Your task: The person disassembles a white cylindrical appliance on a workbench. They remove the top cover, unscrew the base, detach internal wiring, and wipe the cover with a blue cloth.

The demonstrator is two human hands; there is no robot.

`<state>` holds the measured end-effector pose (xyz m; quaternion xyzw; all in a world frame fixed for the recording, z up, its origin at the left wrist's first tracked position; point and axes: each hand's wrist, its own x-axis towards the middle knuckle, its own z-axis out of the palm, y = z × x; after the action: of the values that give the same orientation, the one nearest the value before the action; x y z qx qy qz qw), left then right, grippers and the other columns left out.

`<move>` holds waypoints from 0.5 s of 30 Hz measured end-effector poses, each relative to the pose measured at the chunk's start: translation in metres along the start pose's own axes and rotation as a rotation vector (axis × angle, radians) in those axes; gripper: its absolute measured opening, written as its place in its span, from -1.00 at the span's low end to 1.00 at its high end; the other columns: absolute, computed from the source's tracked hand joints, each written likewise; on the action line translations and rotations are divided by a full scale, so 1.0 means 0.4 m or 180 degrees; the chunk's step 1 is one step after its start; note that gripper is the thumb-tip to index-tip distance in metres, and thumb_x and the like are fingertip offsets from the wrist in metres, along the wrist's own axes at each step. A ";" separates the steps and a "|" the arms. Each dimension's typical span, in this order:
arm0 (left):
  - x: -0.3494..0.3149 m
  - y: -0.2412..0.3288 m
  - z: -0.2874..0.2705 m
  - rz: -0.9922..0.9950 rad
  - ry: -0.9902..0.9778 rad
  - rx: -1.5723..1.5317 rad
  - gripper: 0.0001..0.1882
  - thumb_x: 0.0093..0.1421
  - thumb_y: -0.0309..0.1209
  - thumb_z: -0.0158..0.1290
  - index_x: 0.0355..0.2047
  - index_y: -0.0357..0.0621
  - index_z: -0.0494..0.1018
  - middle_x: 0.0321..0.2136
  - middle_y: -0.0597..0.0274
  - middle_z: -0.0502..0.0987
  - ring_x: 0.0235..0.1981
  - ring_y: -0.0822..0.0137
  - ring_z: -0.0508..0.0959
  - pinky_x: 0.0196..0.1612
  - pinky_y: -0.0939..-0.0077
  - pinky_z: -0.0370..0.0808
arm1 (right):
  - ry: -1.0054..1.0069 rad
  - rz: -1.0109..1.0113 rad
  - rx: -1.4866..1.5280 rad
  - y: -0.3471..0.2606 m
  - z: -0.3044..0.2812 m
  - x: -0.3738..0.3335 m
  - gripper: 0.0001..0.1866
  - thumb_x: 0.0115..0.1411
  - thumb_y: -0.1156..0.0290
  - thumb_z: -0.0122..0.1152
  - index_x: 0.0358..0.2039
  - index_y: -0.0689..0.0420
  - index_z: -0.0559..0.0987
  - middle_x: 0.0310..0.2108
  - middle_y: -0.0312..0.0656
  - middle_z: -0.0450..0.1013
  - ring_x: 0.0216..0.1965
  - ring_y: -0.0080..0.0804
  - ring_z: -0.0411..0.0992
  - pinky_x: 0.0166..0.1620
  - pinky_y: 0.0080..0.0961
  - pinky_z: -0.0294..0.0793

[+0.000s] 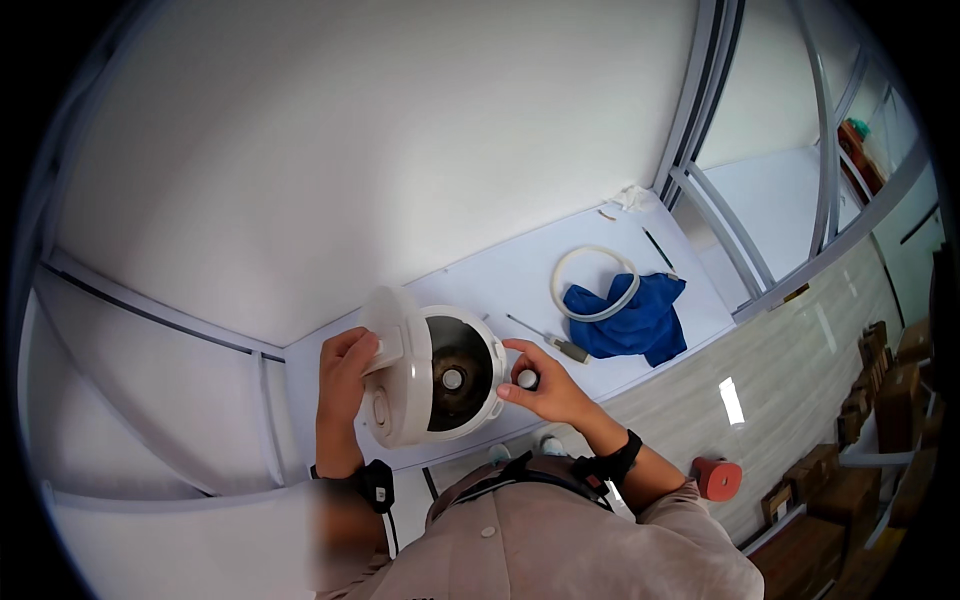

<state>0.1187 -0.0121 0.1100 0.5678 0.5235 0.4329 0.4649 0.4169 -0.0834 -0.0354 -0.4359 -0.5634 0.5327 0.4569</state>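
Note:
A white rice cooker (474, 431) stands at the near edge of the table with its lid (409, 340) raised to the left. No inner pot sits inside; a dark, stained hollow with a round light button (452, 379) in the middle shows. My left hand (344, 372) is closed on the lid's outer edge, thumb on top. At the right of the cooker, my right hand (548, 385) has thumb and forefinger spread, their tips at the rim. A small round light-topped thing (527, 379) shows between them; whether the hand touches it is unclear. The lower fingers are hidden.
Right of the cooker lie a screwdriver (568, 348), a blue cloth (652, 315) with a whitish ring (556, 274) partly over it, a dark pen (658, 248) and a crumpled white tissue (631, 198). A red stool (718, 479) and cardboard boxes (800, 555) stand on the floor.

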 end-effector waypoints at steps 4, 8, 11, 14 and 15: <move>-0.006 0.009 0.042 0.0072 -0.0335 0.1095 -0.56 0.35 -0.09 0.20 -0.45 -0.26 0.61 -0.58 0.29 0.52 -0.49 0.43 0.49 -0.36 0.38 0.43 | -0.0060 0.0003 -0.0017 0.006 0.002 0.009 -0.16 0.24 0.19 0.59 0.44 0.06 0.38 -0.30 -0.29 0.48 -0.22 -0.48 0.47 -0.09 -0.48 0.50; -0.015 0.047 0.173 0.0226 -0.0426 0.2596 -0.50 0.31 0.05 0.21 -0.39 -0.20 0.69 -0.54 0.03 0.65 -0.44 0.08 0.66 -0.31 0.20 0.54 | -0.0137 0.0163 -0.0110 -0.020 -0.005 0.008 -0.18 0.25 0.36 0.56 0.46 0.05 0.36 -0.30 -0.34 0.46 -0.21 -0.55 0.43 -0.09 -0.54 0.46; -0.009 0.032 0.206 0.0130 -0.0554 0.2928 -0.48 0.28 0.10 0.22 -0.35 -0.16 0.73 -0.51 -0.02 0.68 -0.40 -0.06 0.69 -0.27 0.12 0.58 | -0.0151 0.0180 -0.0105 -0.023 -0.008 0.005 -0.18 0.24 0.42 0.55 0.46 0.04 0.35 -0.31 -0.35 0.46 -0.24 -0.56 0.43 -0.10 -0.55 0.46; -0.005 -0.002 0.214 0.0221 -0.0536 0.2954 -0.49 0.27 0.10 0.23 -0.36 -0.15 0.74 -0.52 0.01 0.69 -0.41 -0.06 0.69 -0.27 0.11 0.58 | -0.0160 0.0166 -0.0088 -0.028 -0.005 0.002 -0.18 0.24 0.47 0.52 0.47 0.05 0.35 -0.30 -0.35 0.46 -0.25 -0.57 0.42 -0.11 -0.55 0.46; 0.001 -0.008 0.212 0.0191 -0.0536 0.2909 -0.49 0.27 0.10 0.23 -0.36 -0.15 0.74 -0.52 0.00 0.69 -0.41 -0.06 0.69 -0.27 0.10 0.58 | -0.0167 0.0156 -0.0096 -0.030 -0.006 0.002 -0.18 0.24 0.48 0.51 0.47 0.05 0.35 -0.30 -0.35 0.46 -0.25 -0.58 0.42 -0.11 -0.56 0.46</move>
<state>0.2013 -0.0180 0.0905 0.7625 0.6044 0.1236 0.1951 0.4192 -0.0829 -0.0233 -0.4423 -0.5723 0.5465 0.4222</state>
